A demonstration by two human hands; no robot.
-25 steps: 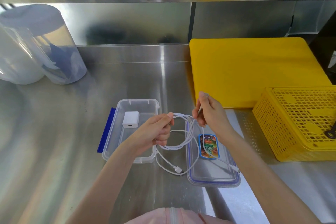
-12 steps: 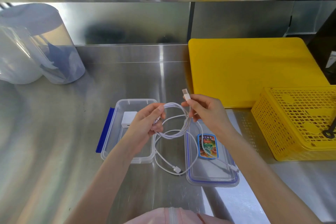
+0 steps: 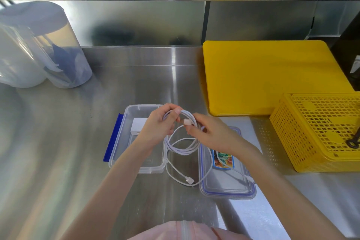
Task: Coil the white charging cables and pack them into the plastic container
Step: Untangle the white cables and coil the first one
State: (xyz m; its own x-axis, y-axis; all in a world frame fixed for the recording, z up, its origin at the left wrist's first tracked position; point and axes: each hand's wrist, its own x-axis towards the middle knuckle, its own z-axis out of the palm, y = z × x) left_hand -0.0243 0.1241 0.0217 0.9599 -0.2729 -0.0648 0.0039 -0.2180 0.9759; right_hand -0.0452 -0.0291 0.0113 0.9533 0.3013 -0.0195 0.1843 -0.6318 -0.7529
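charger (image 3: 137, 126) half hidden, hands gripping cable (image 3: 183, 149)

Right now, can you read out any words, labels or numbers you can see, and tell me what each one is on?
Sticker on the clear lid: colourful label with print too small and blurred to read.
Nothing else in view carries readable text.

White cable (image 3: 183, 147) in loose loops beside open clear container (image 3: 124, 142).
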